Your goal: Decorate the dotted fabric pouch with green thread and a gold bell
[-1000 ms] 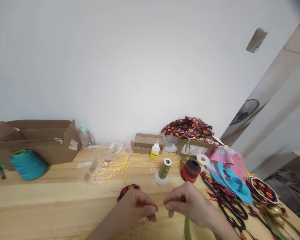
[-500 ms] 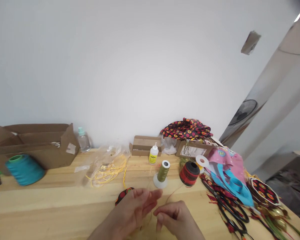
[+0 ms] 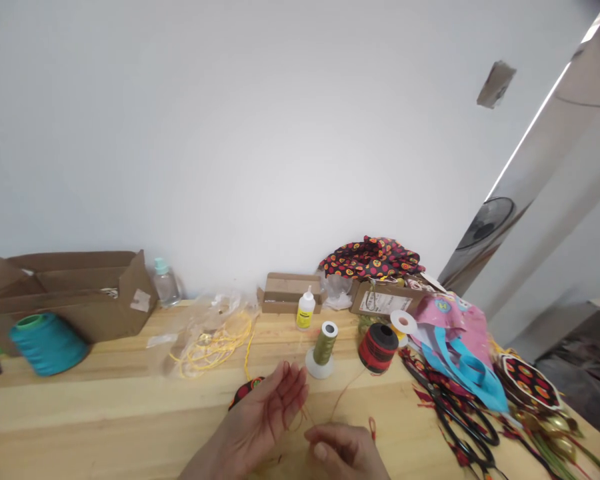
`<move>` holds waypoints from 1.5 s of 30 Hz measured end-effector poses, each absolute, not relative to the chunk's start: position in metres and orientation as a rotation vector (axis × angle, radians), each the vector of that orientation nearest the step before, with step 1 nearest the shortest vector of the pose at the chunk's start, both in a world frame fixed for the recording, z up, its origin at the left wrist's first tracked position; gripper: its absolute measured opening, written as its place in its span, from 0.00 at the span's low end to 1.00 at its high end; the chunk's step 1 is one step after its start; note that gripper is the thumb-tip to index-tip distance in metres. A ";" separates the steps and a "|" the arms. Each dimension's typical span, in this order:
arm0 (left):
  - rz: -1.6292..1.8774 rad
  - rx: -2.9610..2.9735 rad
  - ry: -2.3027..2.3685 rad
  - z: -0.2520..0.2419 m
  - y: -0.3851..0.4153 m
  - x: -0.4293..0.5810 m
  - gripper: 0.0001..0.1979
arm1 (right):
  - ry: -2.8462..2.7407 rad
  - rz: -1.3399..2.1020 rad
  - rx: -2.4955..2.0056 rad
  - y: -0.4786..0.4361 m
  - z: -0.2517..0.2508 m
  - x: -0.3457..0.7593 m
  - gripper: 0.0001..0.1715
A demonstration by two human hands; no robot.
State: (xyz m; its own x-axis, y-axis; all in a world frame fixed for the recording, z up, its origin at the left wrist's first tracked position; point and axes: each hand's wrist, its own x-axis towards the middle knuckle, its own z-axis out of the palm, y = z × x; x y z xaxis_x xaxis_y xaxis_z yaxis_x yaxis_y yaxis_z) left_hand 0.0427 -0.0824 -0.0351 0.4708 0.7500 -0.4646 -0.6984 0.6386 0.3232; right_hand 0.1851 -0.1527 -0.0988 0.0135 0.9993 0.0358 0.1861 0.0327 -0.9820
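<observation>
My left hand [image 3: 265,420] is low in the middle of the view, palm turned up, fingers stretched out, with a thin red thread [image 3: 343,393] wound around them. My right hand [image 3: 343,453] sits just to its right at the bottom edge, fingers pinched on the same thread. The thread runs up toward a red spool [image 3: 379,347]. A small patterned fabric piece [image 3: 244,391] lies behind my left hand. An olive thread spool [image 3: 323,347] on a white base stands just beyond the hands.
On the wooden table [image 3: 105,413]: a teal thread cone [image 3: 47,343], an open cardboard box [image 3: 70,287], yellow cord in plastic [image 3: 213,337], a glue bottle [image 3: 305,309], black scissors [image 3: 463,420], pink and blue material [image 3: 455,343], patterned fabric [image 3: 373,257].
My hands stopped pinching a short stretch of thread together. The left hand opened and turned palm up, with thread around its fingers. The right hand dropped lower toward me.
</observation>
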 end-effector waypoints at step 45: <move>0.885 -0.023 0.683 -0.026 -0.083 0.016 0.19 | -2.175 0.220 -2.155 -0.158 0.002 0.399 0.09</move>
State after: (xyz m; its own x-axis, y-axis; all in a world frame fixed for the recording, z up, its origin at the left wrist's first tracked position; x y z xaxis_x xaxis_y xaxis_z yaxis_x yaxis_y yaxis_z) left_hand 0.0162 -0.0828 -0.0260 0.4376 0.7048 -0.5583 -0.7191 0.6471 0.2533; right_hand 0.3989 -0.1585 0.0024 -0.0127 0.9987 -0.0496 0.9885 0.0051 -0.1515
